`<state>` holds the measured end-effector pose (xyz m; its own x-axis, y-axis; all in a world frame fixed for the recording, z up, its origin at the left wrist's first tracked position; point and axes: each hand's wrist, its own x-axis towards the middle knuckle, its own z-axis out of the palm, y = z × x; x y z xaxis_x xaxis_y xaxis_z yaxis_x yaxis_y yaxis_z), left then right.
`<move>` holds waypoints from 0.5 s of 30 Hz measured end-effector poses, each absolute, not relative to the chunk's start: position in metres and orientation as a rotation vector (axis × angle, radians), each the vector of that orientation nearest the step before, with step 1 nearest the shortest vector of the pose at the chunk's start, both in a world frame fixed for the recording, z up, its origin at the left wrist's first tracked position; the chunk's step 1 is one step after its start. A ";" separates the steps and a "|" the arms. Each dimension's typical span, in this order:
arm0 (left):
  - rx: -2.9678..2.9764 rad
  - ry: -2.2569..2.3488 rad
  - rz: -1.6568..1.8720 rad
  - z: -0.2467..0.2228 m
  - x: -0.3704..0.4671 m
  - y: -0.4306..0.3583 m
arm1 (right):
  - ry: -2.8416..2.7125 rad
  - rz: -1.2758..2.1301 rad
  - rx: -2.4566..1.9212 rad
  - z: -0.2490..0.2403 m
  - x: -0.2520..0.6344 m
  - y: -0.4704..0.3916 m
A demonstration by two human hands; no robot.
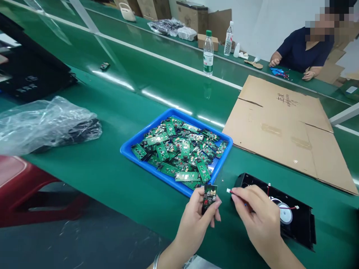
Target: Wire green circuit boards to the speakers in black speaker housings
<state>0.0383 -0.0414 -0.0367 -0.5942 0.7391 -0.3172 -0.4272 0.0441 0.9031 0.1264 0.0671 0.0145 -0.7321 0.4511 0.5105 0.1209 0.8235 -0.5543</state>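
Observation:
My left hand [198, 215] pinches a small green circuit board [209, 198] upright, just off the near corner of a blue tray [168, 179]. Many similar boards [185, 149] lie heaped in that tray. To the right, my right hand [259, 215] holds a thin cable with a white connector [228, 190] between thumb and forefinger. The connector points at the board, with a gap between them. Partly under my right hand is a black housing [301, 228] with a round white-and-silver part [285, 213] and more small connectors; the hand hides some of it.
Flattened cardboard [280, 119] covers the right of the green table [117, 168]. Left are a plastic bag [53, 123] and a red stool [25, 186]. A water bottle [208, 54] stands behind the tray. Across the table sits a person [303, 52] with blue parts in front.

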 end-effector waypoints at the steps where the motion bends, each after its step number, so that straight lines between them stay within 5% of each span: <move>1: 0.379 1.471 1.692 -0.034 0.040 -0.040 | -2.352 0.643 -0.404 0.014 0.129 0.063; 9: 0.864 1.549 1.452 -0.021 0.028 -0.042 | -2.377 0.467 -0.248 0.010 0.135 0.063; 15: 0.549 1.519 1.568 -0.016 0.025 -0.048 | -2.426 0.491 -0.265 0.005 0.137 0.070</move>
<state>0.0252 -0.0476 -0.0164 -0.5322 0.8097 -0.2475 -0.2733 0.1123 0.9553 0.1374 0.0695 0.0053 -0.7743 0.3060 0.5539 0.0665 0.9098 -0.4097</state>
